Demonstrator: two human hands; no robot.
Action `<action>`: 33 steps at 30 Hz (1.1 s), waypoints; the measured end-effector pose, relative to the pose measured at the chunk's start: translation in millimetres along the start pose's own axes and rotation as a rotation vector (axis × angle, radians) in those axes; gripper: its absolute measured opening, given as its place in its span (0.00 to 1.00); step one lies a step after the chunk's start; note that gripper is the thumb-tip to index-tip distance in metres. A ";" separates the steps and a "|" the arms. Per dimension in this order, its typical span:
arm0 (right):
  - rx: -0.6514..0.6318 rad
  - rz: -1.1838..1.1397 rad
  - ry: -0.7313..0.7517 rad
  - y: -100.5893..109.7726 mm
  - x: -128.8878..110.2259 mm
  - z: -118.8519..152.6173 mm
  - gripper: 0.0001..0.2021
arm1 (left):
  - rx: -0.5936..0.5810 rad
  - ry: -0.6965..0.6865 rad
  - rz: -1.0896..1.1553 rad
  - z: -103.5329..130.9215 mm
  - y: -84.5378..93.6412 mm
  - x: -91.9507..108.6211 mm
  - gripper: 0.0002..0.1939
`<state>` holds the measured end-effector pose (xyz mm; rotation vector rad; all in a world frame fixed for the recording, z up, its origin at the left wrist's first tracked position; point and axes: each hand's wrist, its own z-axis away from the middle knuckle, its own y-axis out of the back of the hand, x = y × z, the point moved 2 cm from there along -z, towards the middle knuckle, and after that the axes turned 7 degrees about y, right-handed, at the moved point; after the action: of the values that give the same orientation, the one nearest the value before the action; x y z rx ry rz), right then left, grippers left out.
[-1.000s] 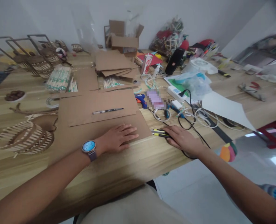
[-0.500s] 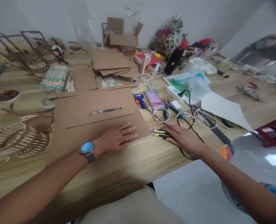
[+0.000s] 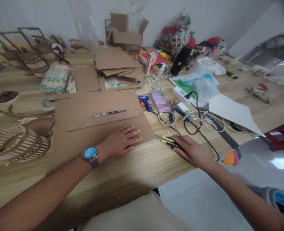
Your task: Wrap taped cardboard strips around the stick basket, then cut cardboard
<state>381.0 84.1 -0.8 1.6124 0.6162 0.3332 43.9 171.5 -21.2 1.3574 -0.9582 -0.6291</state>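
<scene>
My left hand (image 3: 122, 140) lies flat, fingers spread, on the right part of a large brown cardboard sheet (image 3: 96, 138). My right hand (image 3: 190, 150) is closed on the handle of a yellow-and-black utility knife (image 3: 167, 140). The knife's blade end points left, close to the sheet's right edge. A smaller cardboard piece (image 3: 118, 99) rests on the upper part of the large sheet, and a pen (image 3: 109, 113) lies across it. Just beyond the two hands is a blue glue gun (image 3: 145, 103).
Right of the cardboard, cables (image 3: 196, 128), a white power strip (image 3: 181, 95) and a blurred-out phone (image 3: 160, 101) crowd the table. At left stand a woven stick-and-cardboard piece (image 3: 36, 144) and a bowl of brown items (image 3: 6, 96). Stacked cardboard (image 3: 115, 59) lies behind.
My right hand has shifted slightly right and toward me with the knife, whose handle end has dropped lower in view. My left hand stays flat in the same place on the cardboard.
</scene>
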 end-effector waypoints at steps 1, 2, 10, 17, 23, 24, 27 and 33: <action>0.002 0.001 -0.010 0.1 -1.6 1.1 0.21 | 0.000 0.002 0.001 0.0 -0.1 0.0 0.24; 0.002 0.000 -0.022 0.0 -3.0 1.4 0.21 | 0.000 0.002 0.001 0.0 -0.4 -0.1 0.24; 0.013 -0.010 -0.088 -2.4 -3.3 -5.0 0.22 | -0.004 0.034 -0.001 -6.8 -3.6 0.9 0.24; 0.026 0.002 -0.088 -2.4 -10.6 1.5 0.21 | -0.007 0.044 0.002 -8.0 -0.8 3.0 0.24; 0.071 0.014 -0.105 -8.3 -20.9 -1.0 0.21 | 0.008 0.058 0.039 -7.6 -0.2 1.1 0.24; 0.084 0.015 -0.105 -9.1 -22.7 0.3 0.21 | 0.009 0.063 0.043 -7.7 -0.3 1.1 0.24; 0.106 0.017 -0.104 -11.1 -27.8 5.1 0.20 | 0.009 0.069 0.042 -8.2 -0.7 2.8 0.23; 0.104 0.030 -0.164 -12.7 -31.8 -0.6 0.20 | 0.012 0.052 0.045 -9.9 4.9 -1.0 0.25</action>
<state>352.4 67.1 -8.8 1.7304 0.4912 0.1905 51.2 178.1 -16.1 1.3525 -0.9497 -0.5525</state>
